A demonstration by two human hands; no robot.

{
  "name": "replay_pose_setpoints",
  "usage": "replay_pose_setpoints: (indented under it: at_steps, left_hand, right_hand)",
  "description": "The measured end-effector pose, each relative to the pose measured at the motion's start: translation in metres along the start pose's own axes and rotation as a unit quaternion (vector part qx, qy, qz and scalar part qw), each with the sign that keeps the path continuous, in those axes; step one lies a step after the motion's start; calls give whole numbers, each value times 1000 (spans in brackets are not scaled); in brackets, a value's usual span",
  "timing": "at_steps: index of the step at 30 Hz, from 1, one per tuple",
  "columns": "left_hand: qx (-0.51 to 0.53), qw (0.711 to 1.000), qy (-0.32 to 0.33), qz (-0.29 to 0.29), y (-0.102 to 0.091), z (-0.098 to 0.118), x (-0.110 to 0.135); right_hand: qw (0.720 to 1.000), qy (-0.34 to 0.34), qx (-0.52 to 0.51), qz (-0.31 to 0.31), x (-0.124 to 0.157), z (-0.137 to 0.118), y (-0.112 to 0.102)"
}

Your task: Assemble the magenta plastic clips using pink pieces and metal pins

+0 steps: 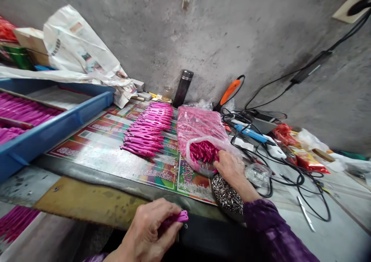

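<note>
The left hand point(150, 227), in front of the bag point(199, 123), is closed with thumb and fingers around a pink piece point(182, 216). The right hand point(230, 167) is at the bag's mouth, fingers bent at its near right edge; whether it grips a part cannot be told.

The parts point(203, 152) lie inside the mouth. The row point(149, 128) of pink pieces lies left of the bag.

Caution: the right forearm lies close beside the dish point(224, 208) of pins point(227, 192), just in front of the bag. A low sweep of the sleeve point(269, 223) could spill pins. Pulling on the bag's thin edge could drag the bag and scatter parts. A slack left grip could drop the piece off the table edge.

Obscured: most of the held piece, behind the fingers; the right fingertips; the parts deep in the bag; part of the dish, under the right arm.
</note>
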State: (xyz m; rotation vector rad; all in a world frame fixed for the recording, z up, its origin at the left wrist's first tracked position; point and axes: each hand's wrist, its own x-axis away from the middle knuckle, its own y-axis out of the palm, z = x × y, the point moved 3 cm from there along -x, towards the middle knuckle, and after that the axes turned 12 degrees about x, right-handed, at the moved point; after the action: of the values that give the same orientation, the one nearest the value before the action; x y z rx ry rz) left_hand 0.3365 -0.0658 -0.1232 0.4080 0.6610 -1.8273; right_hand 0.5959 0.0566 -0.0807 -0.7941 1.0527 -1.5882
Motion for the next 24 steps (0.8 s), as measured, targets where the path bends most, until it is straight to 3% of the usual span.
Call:
replay_pose_setpoints:
  at_steps: [6, 18, 24]
  left_hand:
    - [-16, 999, -26, 9, 2, -2, 3]
    - [-27, 999, -45, 12, 2, -2, 1]
    - [-17, 999, -47, 5, 1, 0, 0]
  right_hand:
    - [1000, 5, -25, 2, -1, 2, 4]
    - [996, -52, -57, 36, 0, 4, 7]
    - [982, -60, -126, 125, 7, 9, 2]
